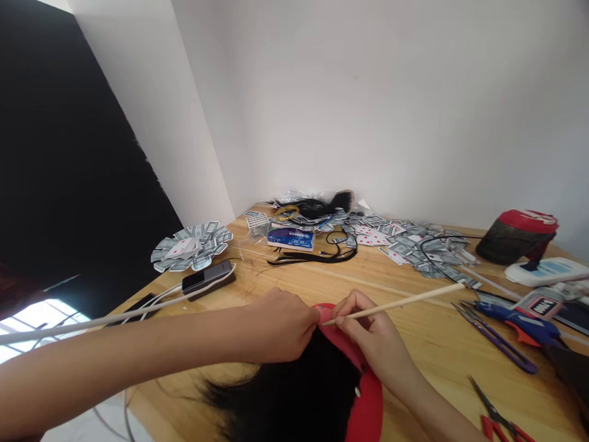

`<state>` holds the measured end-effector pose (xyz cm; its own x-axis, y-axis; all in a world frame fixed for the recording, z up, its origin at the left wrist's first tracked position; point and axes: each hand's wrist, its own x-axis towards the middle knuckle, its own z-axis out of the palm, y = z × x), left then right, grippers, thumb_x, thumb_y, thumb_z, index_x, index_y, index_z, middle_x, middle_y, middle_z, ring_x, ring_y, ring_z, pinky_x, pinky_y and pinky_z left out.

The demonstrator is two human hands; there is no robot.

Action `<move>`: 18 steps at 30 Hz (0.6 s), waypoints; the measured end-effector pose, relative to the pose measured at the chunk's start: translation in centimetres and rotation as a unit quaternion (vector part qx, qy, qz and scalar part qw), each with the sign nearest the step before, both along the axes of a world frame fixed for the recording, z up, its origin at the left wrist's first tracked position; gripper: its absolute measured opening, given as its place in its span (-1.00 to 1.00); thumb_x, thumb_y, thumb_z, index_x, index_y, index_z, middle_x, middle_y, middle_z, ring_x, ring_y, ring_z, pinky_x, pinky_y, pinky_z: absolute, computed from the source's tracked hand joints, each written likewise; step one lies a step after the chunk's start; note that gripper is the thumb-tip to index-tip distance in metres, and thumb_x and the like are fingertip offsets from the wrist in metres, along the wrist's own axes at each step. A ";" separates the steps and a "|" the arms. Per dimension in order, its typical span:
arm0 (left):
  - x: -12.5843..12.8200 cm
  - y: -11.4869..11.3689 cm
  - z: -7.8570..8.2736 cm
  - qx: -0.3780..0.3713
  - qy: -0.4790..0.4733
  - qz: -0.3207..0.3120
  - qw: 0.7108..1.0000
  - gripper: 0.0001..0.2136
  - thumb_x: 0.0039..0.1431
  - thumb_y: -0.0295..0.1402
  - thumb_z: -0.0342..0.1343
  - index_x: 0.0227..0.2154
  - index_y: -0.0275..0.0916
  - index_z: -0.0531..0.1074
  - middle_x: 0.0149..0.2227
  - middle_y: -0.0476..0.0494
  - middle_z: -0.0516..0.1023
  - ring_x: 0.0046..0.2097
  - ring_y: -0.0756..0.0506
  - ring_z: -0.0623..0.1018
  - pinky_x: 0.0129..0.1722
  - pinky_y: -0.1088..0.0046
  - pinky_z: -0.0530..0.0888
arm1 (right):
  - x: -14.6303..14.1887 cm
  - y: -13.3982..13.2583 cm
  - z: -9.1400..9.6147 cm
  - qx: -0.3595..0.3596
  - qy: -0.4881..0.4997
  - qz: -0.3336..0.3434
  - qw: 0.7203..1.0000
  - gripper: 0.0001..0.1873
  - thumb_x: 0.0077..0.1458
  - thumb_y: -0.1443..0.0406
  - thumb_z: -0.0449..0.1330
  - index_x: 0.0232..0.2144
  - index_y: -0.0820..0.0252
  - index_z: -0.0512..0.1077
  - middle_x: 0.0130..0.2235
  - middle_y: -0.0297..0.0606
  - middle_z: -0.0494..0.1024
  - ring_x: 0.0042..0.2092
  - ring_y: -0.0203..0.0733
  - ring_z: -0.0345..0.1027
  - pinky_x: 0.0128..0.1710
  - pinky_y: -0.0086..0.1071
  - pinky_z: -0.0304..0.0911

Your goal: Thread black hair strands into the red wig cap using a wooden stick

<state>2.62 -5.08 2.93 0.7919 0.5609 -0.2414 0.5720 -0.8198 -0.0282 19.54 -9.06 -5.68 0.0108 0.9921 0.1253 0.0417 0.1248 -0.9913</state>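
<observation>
A red curved piece (pixel 365 393) lies on the wooden table at the bottom of the view, with a mass of long black hair (pixel 289 393) spread over it and hiding most of it. My left hand (pixel 276 325) reaches in from the left, its fingertips pinching the red piece's upper tip. My right hand (pixel 372 328) pinches a thin wooden stick (pixel 396 306) close to that tip. The stick's end sits by my left fingertips and its far end points up to the right.
Cut playing cards (pixel 409 245) lie scattered at the table's back. A smartphone (pixel 208 279) and white cable lie to the left. On the right are a blue glue gun (pixel 518 324), purple-handled scissors (pixel 494 337), red-handled scissors (pixel 499 423), and a red-lidded dark container (pixel 518 236).
</observation>
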 end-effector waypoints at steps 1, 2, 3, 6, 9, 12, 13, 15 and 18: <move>-0.2 0.0 -0.1 0.004 -0.006 -0.005 1.000 -0.77 0.28 -0.43 -0.09 -0.25 -0.24 0.50 -0.44 -0.21 0.63 -0.44 -0.20 0.61 -0.55 0.41 0.24 | 0.0 0.0 0.0 -0.003 0.000 0.000 1.000 -0.87 -0.02 0.27 0.17 -0.55 0.11 0.30 -0.49 -0.39 0.39 -0.45 -0.23 0.19 -0.44 -0.37 0.09; -0.4 -0.1 -0.2 0.007 -0.012 -0.009 1.000 -0.79 0.28 -0.44 -0.07 -0.24 -0.24 0.48 -0.44 -0.20 0.63 -0.45 -0.19 0.60 -0.55 0.42 0.24 | 0.1 0.0 0.1 -0.006 0.000 -0.001 1.000 -0.87 -0.02 0.28 0.16 -0.55 0.11 0.29 -0.50 -0.40 0.39 -0.46 -0.25 0.16 -0.45 -0.37 0.08; -0.6 -0.2 -0.3 0.009 -0.017 -0.014 1.000 -0.81 0.27 -0.46 -0.06 -0.24 -0.24 0.47 -0.43 -0.19 0.62 -0.46 -0.18 0.60 -0.55 0.42 0.24 | 0.1 0.1 0.1 -0.008 0.000 -0.002 1.000 -0.87 -0.02 0.28 0.16 -0.55 0.11 0.29 -0.50 -0.40 0.38 -0.48 -0.26 0.14 -0.47 -0.38 0.06; -1.5 -0.6 -0.6 0.023 -0.016 -0.035 0.999 -0.87 0.21 -0.52 0.00 -0.30 -0.24 0.43 -0.39 -0.15 0.60 -0.45 -0.15 0.57 -0.56 0.41 0.23 | 0.2 0.1 0.3 -0.012 0.001 -0.004 1.000 -0.87 -0.03 0.29 0.15 -0.56 0.11 0.28 -0.52 -0.43 0.36 -0.50 -0.28 0.10 -0.48 -0.38 0.04; -2.7 -0.7 -1.4 0.079 -0.032 -0.081 0.993 -0.85 0.13 -0.59 0.03 -0.34 -0.22 0.41 -0.36 -0.11 0.54 -0.47 -0.11 0.52 -0.57 0.39 0.22 | 0.2 0.1 0.4 -0.013 0.002 -0.004 1.000 -0.88 -0.03 0.30 0.15 -0.56 0.12 0.29 -0.54 -0.46 0.33 -0.50 -0.30 0.08 -0.47 -0.39 0.04; -4.1 -0.3 -2.6 0.134 -0.097 -0.133 0.977 -0.80 0.11 -0.62 0.00 -0.32 -0.21 0.41 -0.27 -0.13 0.52 -0.43 -0.09 0.50 -0.53 0.39 0.27 | 0.2 0.0 0.6 -0.021 0.005 -0.003 1.000 -0.87 -0.03 0.31 0.15 -0.57 0.12 0.29 -0.57 -0.49 0.29 -0.52 -0.31 0.07 -0.47 -0.40 0.02; -4.5 -0.1 -3.0 0.138 -0.129 -0.146 0.971 -0.79 0.12 -0.62 -0.02 -0.31 -0.21 0.42 -0.23 -0.15 0.53 -0.40 -0.09 0.51 -0.50 0.40 0.31 | 0.2 0.0 0.6 -0.024 0.006 -0.002 1.000 -0.87 -0.03 0.31 0.15 -0.57 0.12 0.28 -0.58 -0.50 0.28 -0.52 -0.31 0.07 -0.47 -0.40 0.02; -4.9 0.3 -3.9 0.110 -0.213 -0.163 0.957 -0.78 0.17 -0.62 -0.05 -0.28 -0.21 0.42 -0.13 -0.19 0.54 -0.32 -0.09 0.54 -0.43 0.43 0.37 | 0.2 0.0 0.7 -0.030 0.009 -0.001 1.000 -0.86 -0.03 0.31 0.15 -0.57 0.12 0.28 -0.58 -0.50 0.29 -0.52 -0.32 0.09 -0.46 -0.40 0.04; -5.0 0.7 -5.4 -0.027 -0.360 -0.150 0.920 -0.79 0.28 -0.60 -0.09 -0.26 -0.23 0.42 -0.02 -0.23 0.56 -0.17 -0.07 0.59 -0.26 0.50 0.43 | 0.3 0.1 0.8 -0.034 0.012 0.005 0.999 -0.90 -0.03 0.32 0.15 -0.55 0.13 0.30 -0.56 -0.48 0.33 -0.52 -0.32 0.11 -0.45 -0.39 0.06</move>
<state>-2.33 -4.39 -2.46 0.8748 0.2929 0.3860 0.1729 -0.9329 0.3160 19.80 -9.00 -4.92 0.0039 0.9983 0.0578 0.0170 0.0577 -0.9982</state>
